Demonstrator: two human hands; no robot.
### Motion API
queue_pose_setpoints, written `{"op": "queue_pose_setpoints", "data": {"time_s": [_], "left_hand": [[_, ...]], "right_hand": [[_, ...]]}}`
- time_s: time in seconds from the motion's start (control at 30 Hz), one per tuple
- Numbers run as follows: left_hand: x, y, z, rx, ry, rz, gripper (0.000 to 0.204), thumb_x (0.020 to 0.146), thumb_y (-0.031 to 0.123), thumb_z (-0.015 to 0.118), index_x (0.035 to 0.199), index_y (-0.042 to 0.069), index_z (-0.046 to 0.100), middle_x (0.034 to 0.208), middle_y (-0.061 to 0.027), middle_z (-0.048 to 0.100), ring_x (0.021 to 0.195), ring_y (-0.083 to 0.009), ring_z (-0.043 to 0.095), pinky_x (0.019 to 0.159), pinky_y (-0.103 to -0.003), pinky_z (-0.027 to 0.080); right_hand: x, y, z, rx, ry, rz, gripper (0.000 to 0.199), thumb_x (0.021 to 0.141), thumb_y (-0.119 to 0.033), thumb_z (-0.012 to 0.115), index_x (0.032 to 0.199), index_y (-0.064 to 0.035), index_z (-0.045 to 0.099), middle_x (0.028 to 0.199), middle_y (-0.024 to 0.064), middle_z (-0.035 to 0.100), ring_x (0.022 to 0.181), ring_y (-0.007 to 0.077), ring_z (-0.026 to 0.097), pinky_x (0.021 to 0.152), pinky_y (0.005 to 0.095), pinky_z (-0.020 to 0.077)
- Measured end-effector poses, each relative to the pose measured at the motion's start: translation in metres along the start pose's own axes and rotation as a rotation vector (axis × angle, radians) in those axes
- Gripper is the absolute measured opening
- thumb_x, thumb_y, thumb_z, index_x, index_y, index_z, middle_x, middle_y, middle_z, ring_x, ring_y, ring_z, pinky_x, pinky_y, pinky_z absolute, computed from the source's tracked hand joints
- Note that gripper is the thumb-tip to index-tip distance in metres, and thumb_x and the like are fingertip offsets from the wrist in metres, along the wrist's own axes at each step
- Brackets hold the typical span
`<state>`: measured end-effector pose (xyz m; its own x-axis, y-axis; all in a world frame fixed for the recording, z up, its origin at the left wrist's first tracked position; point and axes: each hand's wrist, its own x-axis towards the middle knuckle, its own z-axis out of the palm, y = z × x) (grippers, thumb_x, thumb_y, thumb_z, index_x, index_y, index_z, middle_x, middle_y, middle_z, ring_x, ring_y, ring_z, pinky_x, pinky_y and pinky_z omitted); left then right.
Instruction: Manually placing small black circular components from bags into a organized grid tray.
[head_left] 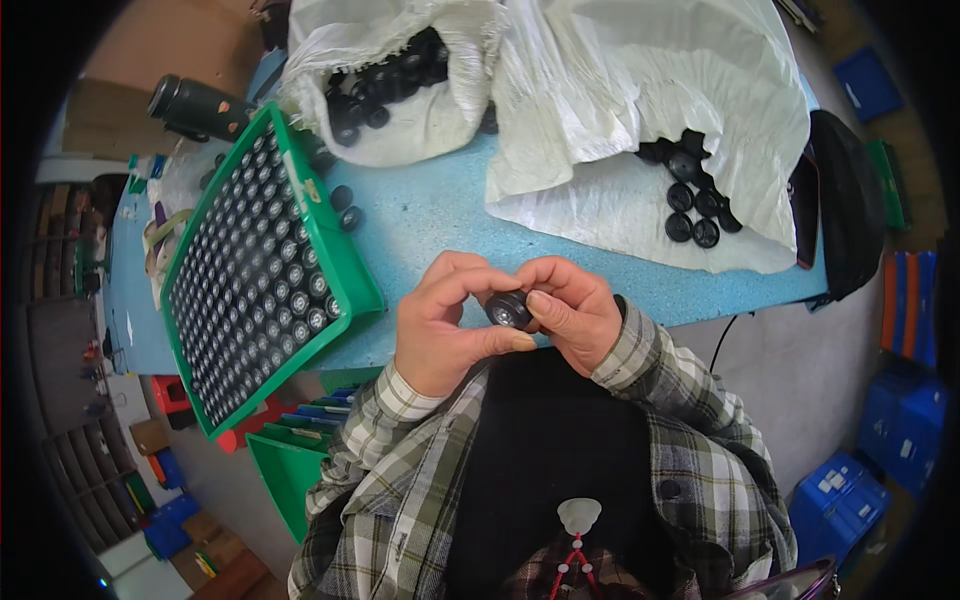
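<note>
A small black toy wheel point(507, 310) with a silvery hub is held in front of my chest, just over the table's near edge. My right hand point(582, 318) pinches it between thumb and bent forefinger. From the other side, my left hand point(437, 325) curls around it, forefinger at its top and thumb tip below. The fingers partly cover the wheel. To the left, a green tray point(350, 285) is filled with rows of similar black wheels point(265, 270), hubs facing up. Two loose black pieces point(345, 207) lie beside the tray's right wall.
An open white woven sack point(430, 130) of black parts stands at the back. Another white sack point(580, 200) lies at the right with several black wheels point(692, 215) on it. A dark bottle point(200, 108) lies behind the tray. Green bins point(285, 465) stand below the table; blue crates point(838, 500) sit on the floor.
</note>
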<state>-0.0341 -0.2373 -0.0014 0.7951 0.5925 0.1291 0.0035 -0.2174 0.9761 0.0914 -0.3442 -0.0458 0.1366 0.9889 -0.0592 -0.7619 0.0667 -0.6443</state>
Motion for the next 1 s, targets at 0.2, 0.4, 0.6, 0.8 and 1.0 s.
{"op": "queue_pose_setpoints", "data": {"time_s": [0.2, 0.4, 0.6, 0.8, 1.0], "left_hand": [[-0.025, 0.019, -0.029, 0.159, 0.123, 0.054, 0.032, 0.057, 0.002, 0.078, 0.085, 0.002, 0.062, 0.081, -0.0067, 0.056, 0.074, -0.0155, 0.054, 0.064, -0.026, 0.045], [-0.068, 0.047, -0.096, 0.343, 0.32, 0.132, 0.03, 0.058, 0.011, 0.08, 0.082, 0.004, 0.063, 0.077, -0.0055, 0.058, 0.063, -0.0122, 0.055, 0.057, -0.023, 0.045], [-0.145, 0.071, -0.267, 0.514, 1.039, -0.098, 0.028, 0.058, 0.004, 0.077, 0.082, -0.003, 0.064, 0.078, -0.0068, 0.064, 0.07, -0.0116, 0.059, 0.066, -0.025, 0.049], [-0.247, 0.017, -0.461, 0.634, 1.405, -0.345, 0.035, 0.063, 0.003, 0.073, 0.094, -0.007, 0.062, 0.085, -0.0131, 0.065, 0.068, -0.0155, 0.061, 0.064, -0.027, 0.051], [-0.244, -0.016, -0.503, 1.15, 1.27, -0.655, 0.031, 0.058, 0.008, 0.074, 0.087, 0.002, 0.066, 0.081, -0.0141, 0.066, 0.072, -0.0224, 0.063, 0.068, -0.032, 0.051]], "right_hand": [[0.012, 0.021, 0.013, -0.13, -0.046, 0.085, 0.018, 0.088, -0.01, 0.05, 0.103, -0.0005, 0.049, 0.094, 0.0086, 0.056, 0.088, 0.0144, 0.055, 0.078, 0.028, 0.045], [0.023, 0.023, 0.056, -0.274, -0.07, 0.113, 0.015, 0.089, -0.01, 0.048, 0.097, 0.0025, 0.048, 0.085, 0.0131, 0.057, 0.07, 0.0219, 0.059, 0.061, 0.0356, 0.051], [0.028, 0.041, 0.045, -0.619, -0.12, 0.079, 0.011, 0.089, -0.01, 0.049, 0.089, 0.0015, 0.048, 0.076, 0.0117, 0.056, 0.058, 0.0174, 0.057, 0.055, 0.0307, 0.0496], [0.031, 0.058, 0.042, -0.832, -0.138, 0.113, 0.009, 0.087, -0.005, 0.052, 0.089, 0.0032, 0.049, 0.073, 0.0093, 0.058, 0.057, 0.0135, 0.056, 0.057, 0.0251, 0.0484], [0.033, 0.068, 0.035, -0.93, -0.081, 0.132, 0.009, 0.087, -0.006, 0.052, 0.089, 0.0022, 0.05, 0.071, 0.0077, 0.057, 0.055, 0.0104, 0.055, 0.05, 0.0229, 0.047]]}}
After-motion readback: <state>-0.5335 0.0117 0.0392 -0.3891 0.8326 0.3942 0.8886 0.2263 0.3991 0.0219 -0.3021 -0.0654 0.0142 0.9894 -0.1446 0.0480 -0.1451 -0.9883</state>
